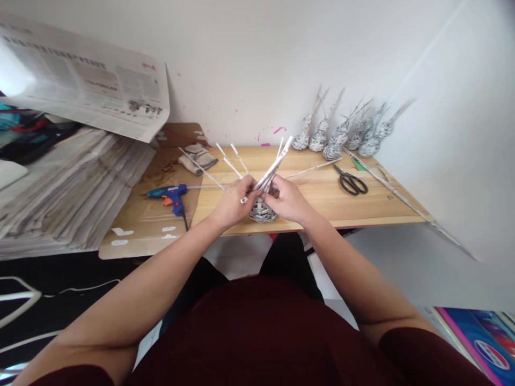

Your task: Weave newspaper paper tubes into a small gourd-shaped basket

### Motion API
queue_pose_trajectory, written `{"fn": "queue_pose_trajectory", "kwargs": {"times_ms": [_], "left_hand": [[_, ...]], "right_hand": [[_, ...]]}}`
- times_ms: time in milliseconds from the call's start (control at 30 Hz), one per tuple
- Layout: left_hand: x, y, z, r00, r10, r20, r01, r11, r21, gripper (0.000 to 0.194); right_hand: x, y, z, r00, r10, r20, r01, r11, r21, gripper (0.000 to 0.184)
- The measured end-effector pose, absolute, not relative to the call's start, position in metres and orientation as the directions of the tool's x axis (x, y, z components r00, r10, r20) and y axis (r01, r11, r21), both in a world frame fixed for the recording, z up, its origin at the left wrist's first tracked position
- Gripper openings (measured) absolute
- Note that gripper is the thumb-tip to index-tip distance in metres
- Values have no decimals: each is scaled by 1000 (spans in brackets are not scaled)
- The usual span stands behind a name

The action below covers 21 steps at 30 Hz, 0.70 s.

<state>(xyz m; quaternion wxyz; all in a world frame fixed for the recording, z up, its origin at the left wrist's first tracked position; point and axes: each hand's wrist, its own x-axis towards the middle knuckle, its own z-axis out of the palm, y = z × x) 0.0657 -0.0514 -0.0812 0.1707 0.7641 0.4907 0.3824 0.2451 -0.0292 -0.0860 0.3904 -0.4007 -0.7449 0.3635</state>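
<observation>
A small woven newspaper piece (263, 212) with a rounded base stands near the front edge of the wooden table. Rolled paper sticks (277, 161) rise from its top, several of them fanning out to the left, the back and the right. My left hand (240, 199) is closed around sticks at the piece's upper left, fingers pinched together. On the other side my right hand (288, 199) pinches sticks at the neck, its thumb near the left thumb. Both hands partly cover the weave, so the exact strands between the fingertips are hard to make out.
A blue glue gun (174, 198) lies on cardboard (145, 236) at left, beside stacked newspapers (72, 187). Grey gloves or cloth (198, 159) lie behind. Black scissors (352, 181) and a long paper stick (396, 190) are at right. Several finished-looking woven gourd shapes (333, 146) stand by the wall.
</observation>
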Motion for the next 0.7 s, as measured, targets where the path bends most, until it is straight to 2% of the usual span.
{"fn": "queue_pose_trajectory", "kwargs": {"times_ms": [200, 367, 567, 700], "left_hand": [[66, -54, -83, 157, 910, 384, 453, -412, 791, 15], [67, -57, -79, 112, 931, 347, 400, -362, 842, 18], [58, -54, -71, 226, 921, 316, 430, -386, 816, 25], [49, -50, -70, 318, 905, 281, 380, -393, 837, 16]], "right_hand": [[244, -31, -81, -378, 891, 252, 284, 370, -885, 19], [244, -33, -76, -388, 900, 198, 221, 299, -928, 21], [241, -31, -77, -337, 924, 181, 225, 266, -938, 19], [240, -29, -81, -314, 922, 227, 280, 318, -906, 21]]}}
